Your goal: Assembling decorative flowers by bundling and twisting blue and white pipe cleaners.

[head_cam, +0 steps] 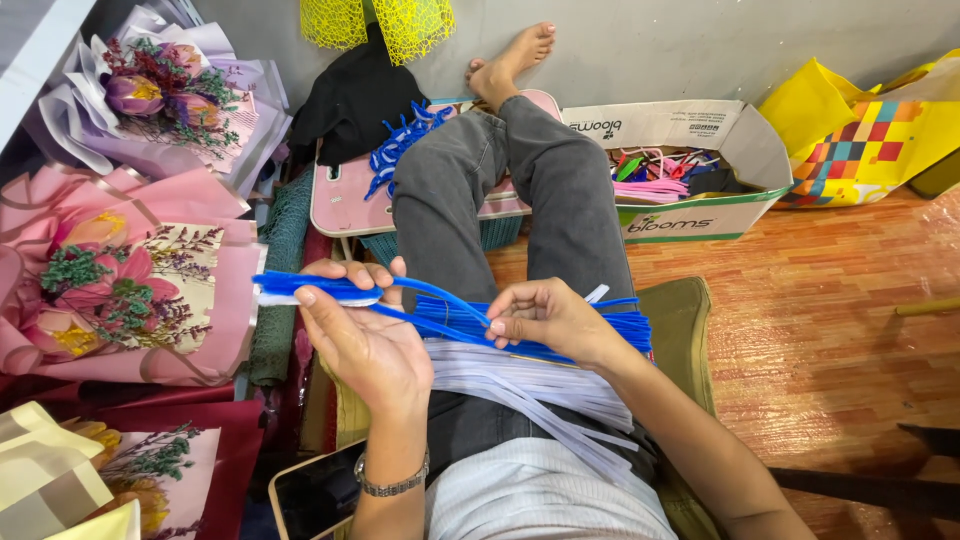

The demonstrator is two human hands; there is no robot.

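Lay across the lap: white pipe cleaners [520, 385] nearest, blue pipe cleaners [560, 325] fanned just beyond. Left hand [365, 335] closed around a blue-and-white bundle [310, 290], thumb pressed on top, the ends jutting toward nine o'clock. Right hand [545, 315] at three o'clock from it, fingertips pinched on one blue strand [440, 295] arcing between both hands. Farther off, at twelve o'clock, a pink tray [345, 195] and a cardboard box [700, 170]; pink bouquets [120, 290] at nine.

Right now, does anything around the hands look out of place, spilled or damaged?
Nothing looks damaged. The left hand holds a bundle of blue pipe cleaners, and the right hand rests on the blue and white pile across the lap. One oddity: a phone lies half hidden beside the left wrist.
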